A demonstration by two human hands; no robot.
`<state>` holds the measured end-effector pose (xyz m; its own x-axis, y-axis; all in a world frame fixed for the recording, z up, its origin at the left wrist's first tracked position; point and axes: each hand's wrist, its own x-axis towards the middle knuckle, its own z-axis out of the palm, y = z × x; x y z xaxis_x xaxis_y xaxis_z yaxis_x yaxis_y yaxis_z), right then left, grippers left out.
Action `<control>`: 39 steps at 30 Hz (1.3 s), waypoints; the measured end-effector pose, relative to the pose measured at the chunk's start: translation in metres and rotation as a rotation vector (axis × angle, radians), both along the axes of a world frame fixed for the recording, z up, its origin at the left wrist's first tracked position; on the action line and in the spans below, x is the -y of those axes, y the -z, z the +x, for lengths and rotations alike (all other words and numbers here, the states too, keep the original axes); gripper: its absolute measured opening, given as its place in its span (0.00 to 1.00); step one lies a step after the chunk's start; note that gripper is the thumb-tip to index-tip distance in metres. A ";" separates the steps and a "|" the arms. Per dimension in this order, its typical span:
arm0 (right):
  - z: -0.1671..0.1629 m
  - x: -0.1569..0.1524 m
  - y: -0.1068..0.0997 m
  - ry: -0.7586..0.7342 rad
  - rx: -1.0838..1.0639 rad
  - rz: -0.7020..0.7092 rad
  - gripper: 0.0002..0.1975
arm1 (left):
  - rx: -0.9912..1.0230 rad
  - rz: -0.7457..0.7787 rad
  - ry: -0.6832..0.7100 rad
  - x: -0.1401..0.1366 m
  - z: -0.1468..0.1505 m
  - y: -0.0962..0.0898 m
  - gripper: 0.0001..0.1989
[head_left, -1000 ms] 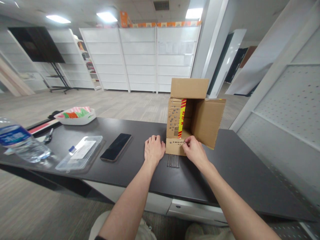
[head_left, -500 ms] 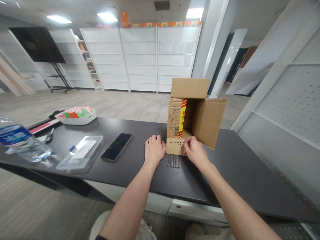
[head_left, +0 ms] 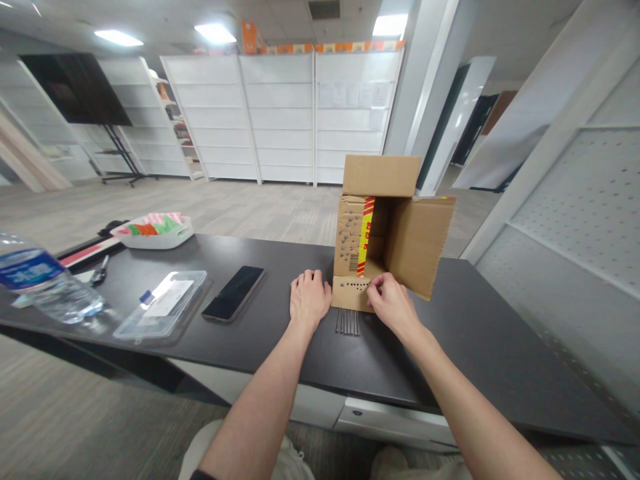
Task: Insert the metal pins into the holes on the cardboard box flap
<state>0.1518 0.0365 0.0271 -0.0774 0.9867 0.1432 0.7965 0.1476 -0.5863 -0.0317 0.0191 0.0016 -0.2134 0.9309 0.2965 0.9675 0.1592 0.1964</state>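
Note:
A cardboard box (head_left: pixel 420 243) stands on the dark table with its flaps open and a yellow-red tape strip down one flap. Grey round heads dot that left flap. The lower front flap has a row of small dark holes and one grey head. My right hand (head_left: pixel 390 300) is at this lower flap, thumb and fingers pinched together; whatever is between them is too small to make out. Several nails (head_left: pixel 347 322) lie side by side on the table just under the flap. My left hand (head_left: pixel 309 298) rests flat on the tabletop, its thumb beside the box's lower left edge.
Left of my hands lie a black phone (head_left: pixel 234 294) and a clear plastic case (head_left: pixel 163 307). A water bottle (head_left: pixel 45 283) is at the far left, with a white tray (head_left: pixel 155 241) of colourful items behind. White shelving (head_left: pixel 280 120) stands across the room.
The box appears shifted very slightly to the right in view. My hands keep nearly the same pose, the right one still pinched at the lower flap.

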 end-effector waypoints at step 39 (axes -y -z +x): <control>-0.015 0.006 -0.018 0.034 -0.035 0.300 0.02 | -0.005 0.019 -0.009 -0.002 0.000 0.003 0.12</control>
<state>0.1365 0.0301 0.0454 -0.0351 0.9017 0.4309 0.7843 0.2921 -0.5473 -0.0314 0.0208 -0.0011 -0.2201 0.9233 0.3148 0.9670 0.1641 0.1947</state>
